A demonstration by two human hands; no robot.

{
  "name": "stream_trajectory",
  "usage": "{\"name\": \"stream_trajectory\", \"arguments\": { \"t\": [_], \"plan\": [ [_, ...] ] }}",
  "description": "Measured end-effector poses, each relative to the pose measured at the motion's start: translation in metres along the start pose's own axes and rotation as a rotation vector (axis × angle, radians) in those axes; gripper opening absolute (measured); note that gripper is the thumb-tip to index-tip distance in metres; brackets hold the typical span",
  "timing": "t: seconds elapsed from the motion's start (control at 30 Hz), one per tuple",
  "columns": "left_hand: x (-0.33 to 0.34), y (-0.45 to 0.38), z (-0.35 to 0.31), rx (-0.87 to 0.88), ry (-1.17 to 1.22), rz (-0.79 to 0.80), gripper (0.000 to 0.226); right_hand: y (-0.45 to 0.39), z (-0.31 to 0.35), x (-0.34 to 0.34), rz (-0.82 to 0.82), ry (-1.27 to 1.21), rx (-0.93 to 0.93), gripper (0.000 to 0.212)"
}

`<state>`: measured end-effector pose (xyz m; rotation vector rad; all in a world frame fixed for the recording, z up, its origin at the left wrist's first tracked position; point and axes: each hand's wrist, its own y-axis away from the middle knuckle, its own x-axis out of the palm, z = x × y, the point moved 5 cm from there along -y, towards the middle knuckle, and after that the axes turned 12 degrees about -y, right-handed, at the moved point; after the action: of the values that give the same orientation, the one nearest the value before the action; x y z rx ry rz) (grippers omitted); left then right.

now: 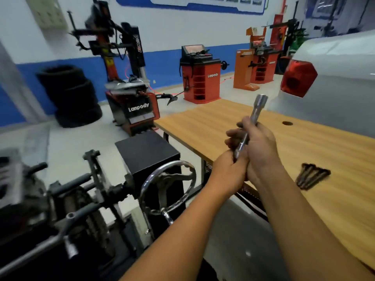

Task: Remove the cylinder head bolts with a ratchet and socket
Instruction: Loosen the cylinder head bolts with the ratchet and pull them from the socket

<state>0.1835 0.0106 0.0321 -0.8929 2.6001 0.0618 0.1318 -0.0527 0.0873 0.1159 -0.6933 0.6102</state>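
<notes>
Both hands hold a shiny steel socket tool (pixel 256 110) upright in front of me, its long socket end pointing up and away. My right hand (pixel 257 147) grips the shaft in its middle. My left hand (pixel 227 169) grips the lower end just beneath it. Several removed long dark bolts (pixel 311 175) lie together on the wooden table (pixel 334 151) to the right of my hands. The engine on its stand (pixel 60 201) is at the lower left, blurred.
A chrome handwheel (pixel 168 186) and a black box (pixel 146 153) of the stand sit left of my arms. A white car (pixel 334 78) with a red tail light stands behind the table. Tyre changers (pixel 132 98), red balancers (pixel 200 78) and stacked tyres (pixel 71 94) line the far wall.
</notes>
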Motion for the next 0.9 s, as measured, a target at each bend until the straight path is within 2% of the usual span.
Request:
{"name": "stream_trajectory", "arguments": {
  "t": [0.07,0.17,0.3,0.37,0.47,0.53,0.63,0.7,0.83,0.9],
  "plan": [
    [-0.067,0.025,0.006,-0.010,0.044,-0.176,0.040,0.023,-0.022,0.076,0.165,0.042,-0.019,0.018],
    [-0.170,0.079,0.023,-0.029,0.122,-0.470,0.033,0.073,-0.065,0.182,0.421,0.114,0.000,0.020],
    [-0.290,0.174,0.038,-0.019,0.238,-0.812,0.045,0.154,-0.114,0.301,0.831,0.203,-0.012,0.032],
    [-0.337,0.226,0.040,0.022,0.235,-0.987,0.052,0.184,-0.133,0.347,0.946,0.223,-0.064,0.037],
    [-0.396,0.299,0.050,0.031,0.252,-1.199,0.060,0.215,-0.171,0.399,1.023,0.464,-0.212,0.024],
    [-0.434,0.342,0.055,0.078,0.305,-1.285,0.049,0.234,-0.204,0.426,1.166,0.768,-0.317,0.015],
    [-0.490,0.397,0.058,0.153,0.283,-1.379,0.034,0.259,-0.246,0.444,1.350,1.167,-0.514,0.033],
    [-0.528,0.425,0.065,0.171,0.255,-1.428,0.031,0.267,-0.260,0.452,1.344,1.251,-0.623,0.038],
    [-0.582,0.456,0.077,0.160,0.283,-1.461,0.027,0.269,-0.284,0.466,1.410,1.424,-0.606,0.042],
    [-0.594,0.457,0.081,0.154,0.301,-1.431,0.023,0.270,-0.292,0.473,1.386,1.509,-0.616,0.042]
  ]
}}
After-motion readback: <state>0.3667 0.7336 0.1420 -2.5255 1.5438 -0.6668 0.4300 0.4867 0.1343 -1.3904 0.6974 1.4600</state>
